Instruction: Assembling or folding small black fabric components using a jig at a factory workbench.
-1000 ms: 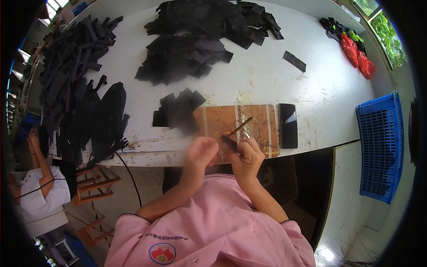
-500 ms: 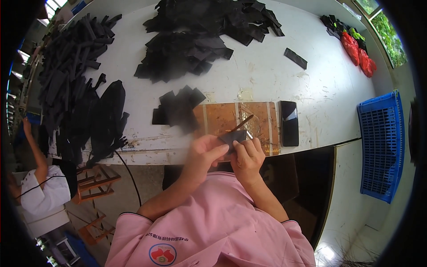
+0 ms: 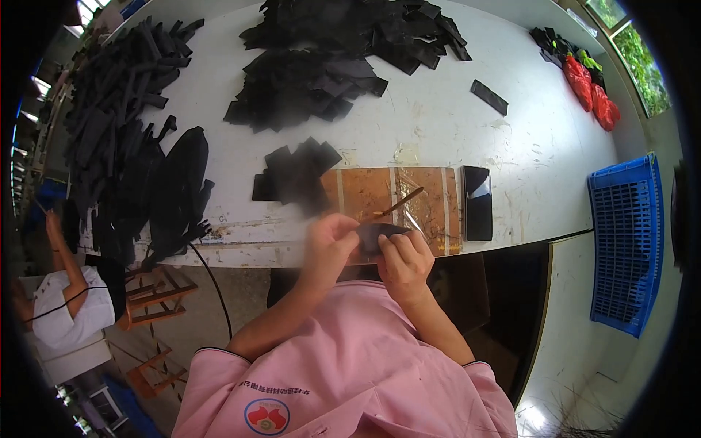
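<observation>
Spread out in front of the left grip (image 3: 330,239) and the right grip (image 3: 406,263), a broad white table (image 3: 438,131), scuffed and stained near the front edge. Well to the left of the left grip, a long heap of black fabric strips and panels (image 3: 120,102), reaching from the far side down to the near edge. Straight ahead of both grips, well apart from them, a wide mound of flat black cut pieces (image 3: 314,84), overlapping and loosely spread. Far to the right of the right grip, beyond the end of the table, a blue plastic crate (image 3: 624,244) with slatted walls. Directly beneath and just ahead of the grips, an orange-brown board (image 3: 361,186), smeared and crossed by pale bands. Just ahead of the left grip, overlapping the left end of the board, a small stack of black pieces (image 3: 296,171), partly blurred. Far ahead and right of the right grip, red plastic bags (image 3: 579,82). Near the right grip, on its right, a dark-screened phone (image 3: 477,208) beside the board. Between the two grips, a small black fabric piece (image 3: 374,235), held above the near part of the board: pinched at its left edge by the left grip, fingers drawn close together, and at its right by the right grip, fingers curled narrow. Ahead and right of the right grip, well apart, a single black strip (image 3: 489,98). Just ahead of the held piece, slanting over the board, a slender brown stick (image 3: 401,202).
</observation>
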`<state>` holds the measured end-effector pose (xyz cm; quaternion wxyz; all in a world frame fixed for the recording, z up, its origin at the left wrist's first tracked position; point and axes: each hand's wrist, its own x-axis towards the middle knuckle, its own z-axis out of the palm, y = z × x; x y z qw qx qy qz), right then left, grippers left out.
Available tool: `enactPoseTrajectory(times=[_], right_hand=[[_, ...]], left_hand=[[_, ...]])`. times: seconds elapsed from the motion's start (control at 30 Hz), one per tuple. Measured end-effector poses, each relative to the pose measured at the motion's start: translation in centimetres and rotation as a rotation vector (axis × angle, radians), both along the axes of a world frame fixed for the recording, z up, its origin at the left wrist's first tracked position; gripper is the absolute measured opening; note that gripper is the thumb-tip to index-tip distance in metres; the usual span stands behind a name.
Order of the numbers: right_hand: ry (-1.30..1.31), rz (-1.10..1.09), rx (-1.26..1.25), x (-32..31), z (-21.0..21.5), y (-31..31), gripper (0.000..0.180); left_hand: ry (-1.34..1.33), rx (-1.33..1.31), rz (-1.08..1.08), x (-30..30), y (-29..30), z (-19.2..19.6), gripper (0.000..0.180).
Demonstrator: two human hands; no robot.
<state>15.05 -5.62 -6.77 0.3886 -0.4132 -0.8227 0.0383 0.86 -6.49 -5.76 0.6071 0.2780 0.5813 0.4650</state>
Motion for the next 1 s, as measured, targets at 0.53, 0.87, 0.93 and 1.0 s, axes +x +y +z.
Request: enactPoseTrajectory(times=[0.53,0.87,0.93,1.0], right_hand=[[0.276,-0.192,-0.562,-1.4,0.2,-0.2,0.007],[1.345,0.422,-1.549,-1.0,0.7,-0.1,0.010],[1.161,0.419,-1.417,-1.1,0.7,-0.1,0.013],[1.233,0.282,-1.430,-1.1,0.2,0.0,0.015]], left_hand=[[0.069,0.150,0.115,1.0,-0.6,0.3,0.014],[0.440,0.439,0.074,-0.1,-0.8,-0.2,0.020],[0.524,0.417,0.045,-0.2,-1.2,-1.2,0.020],[0.003,0.354,0.015,-0.6,-0.6,0.0,0.018]])
